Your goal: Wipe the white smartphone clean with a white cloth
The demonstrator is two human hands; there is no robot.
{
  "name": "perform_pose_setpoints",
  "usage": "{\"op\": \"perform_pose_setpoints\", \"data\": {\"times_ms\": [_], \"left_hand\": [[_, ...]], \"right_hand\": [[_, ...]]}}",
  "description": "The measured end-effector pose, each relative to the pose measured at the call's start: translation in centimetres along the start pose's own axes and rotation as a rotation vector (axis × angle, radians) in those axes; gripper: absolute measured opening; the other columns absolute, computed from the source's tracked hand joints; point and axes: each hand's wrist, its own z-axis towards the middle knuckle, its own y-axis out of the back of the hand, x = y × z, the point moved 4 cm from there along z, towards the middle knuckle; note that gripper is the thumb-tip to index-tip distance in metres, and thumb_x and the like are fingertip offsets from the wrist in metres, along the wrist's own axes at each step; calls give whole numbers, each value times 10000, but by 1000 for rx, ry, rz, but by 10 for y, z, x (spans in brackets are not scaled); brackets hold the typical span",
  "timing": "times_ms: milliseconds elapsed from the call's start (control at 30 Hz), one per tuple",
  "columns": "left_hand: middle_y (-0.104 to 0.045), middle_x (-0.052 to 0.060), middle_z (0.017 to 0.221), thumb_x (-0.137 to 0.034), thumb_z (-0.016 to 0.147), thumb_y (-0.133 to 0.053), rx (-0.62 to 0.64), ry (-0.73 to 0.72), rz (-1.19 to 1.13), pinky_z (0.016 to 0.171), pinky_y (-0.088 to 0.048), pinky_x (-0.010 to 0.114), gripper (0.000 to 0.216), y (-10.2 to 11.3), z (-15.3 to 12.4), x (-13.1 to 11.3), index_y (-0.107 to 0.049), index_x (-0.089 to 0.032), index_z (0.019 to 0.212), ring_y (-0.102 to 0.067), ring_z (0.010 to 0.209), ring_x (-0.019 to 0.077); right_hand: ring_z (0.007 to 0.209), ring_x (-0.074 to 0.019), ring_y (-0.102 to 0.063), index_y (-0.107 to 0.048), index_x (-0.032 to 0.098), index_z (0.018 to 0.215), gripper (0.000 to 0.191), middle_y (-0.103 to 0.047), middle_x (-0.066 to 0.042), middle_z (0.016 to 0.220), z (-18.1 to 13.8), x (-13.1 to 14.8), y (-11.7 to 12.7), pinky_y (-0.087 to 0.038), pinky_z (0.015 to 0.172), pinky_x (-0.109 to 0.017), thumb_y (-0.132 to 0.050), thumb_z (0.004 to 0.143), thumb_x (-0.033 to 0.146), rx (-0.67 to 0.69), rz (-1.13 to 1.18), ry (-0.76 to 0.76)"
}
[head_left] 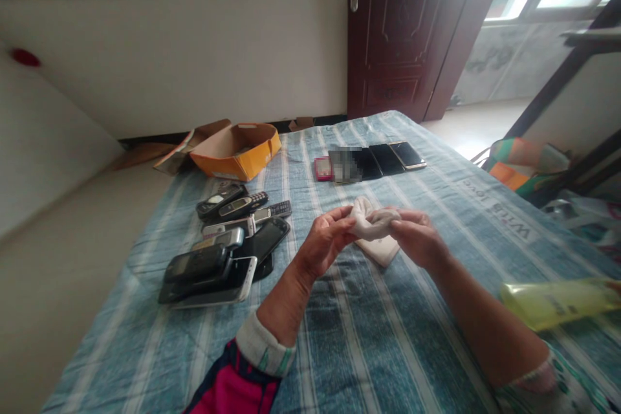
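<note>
A bunched white cloth (373,226) is stretched between my two hands. My left hand (323,242) pinches its left end, and my right hand (420,236) grips the right end. Under the cloth a pale gold phone (381,251) lies on the blue striped bed cover (334,336), partly hidden by the cloth and my right fingers. Left of my left hand, a loose heap of old mobile phones (264,239) rests on the cover, several black and some silver or white.
An open orange cardboard box (237,155) stands at the far left edge. Beyond my hands, several dark phones (385,160) lie in a row beside a small pink-edged item (323,169). A yellow-green translucent bottle (557,303) lies on its side at the right.
</note>
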Motion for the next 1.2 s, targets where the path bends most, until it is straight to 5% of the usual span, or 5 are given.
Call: {"op": "perform_pose_setpoints", "data": {"times_ms": [200, 467, 667, 867, 1200], "left_hand": [[-677, 4, 688, -213, 554, -838, -294, -37, -112, 583, -476, 197, 264, 20, 7, 9, -695, -118, 755, -586, 590, 88], [-671, -12, 668, -212, 547, -800, -409, -97, -55, 566, -471, 203, 233, 23, 7, 8, -680, -130, 729, -581, 581, 93], [-681, -21, 683, -229, 636, -705, -632, -338, 330, 626, -456, 218, 130, 28, 5, 3, -702, -153, 742, -574, 619, 104], [-672, -10, 698, -262, 646, -725, -470, -256, 225, 597, -450, 225, 170, 9, 2, 7, -696, -148, 768, -562, 602, 104], [-670, 15, 712, -296, 622, -792, -187, 24, -52, 542, -479, 228, 305, -2, 2, 19, -699, -143, 869, -581, 568, 109]], "right_hand": [[996, -234, -597, -755, 208, 729, 101, -688, -46, 1038, 3, -3, 7, -430, 915, -377, -711, 713, 298, -36, -119, -12], [567, -148, -592, -711, 173, 742, 241, -669, -22, 620, 3, -9, 13, -446, 511, -263, -756, 631, 381, -273, -241, -239], [485, -120, -563, -690, 191, 831, 267, -663, 2, 621, -3, 15, 14, -419, 452, -255, -779, 632, 346, -592, -318, 59], [584, -134, -604, -711, 189, 947, 389, -708, -33, 818, -1, 2, -5, -477, 509, -275, -808, 606, 350, -344, -280, -46], [539, -84, -542, -722, 184, 1022, 428, -689, -13, 750, 0, -11, -10, -438, 503, -218, -799, 637, 354, -93, -15, -259]]}}
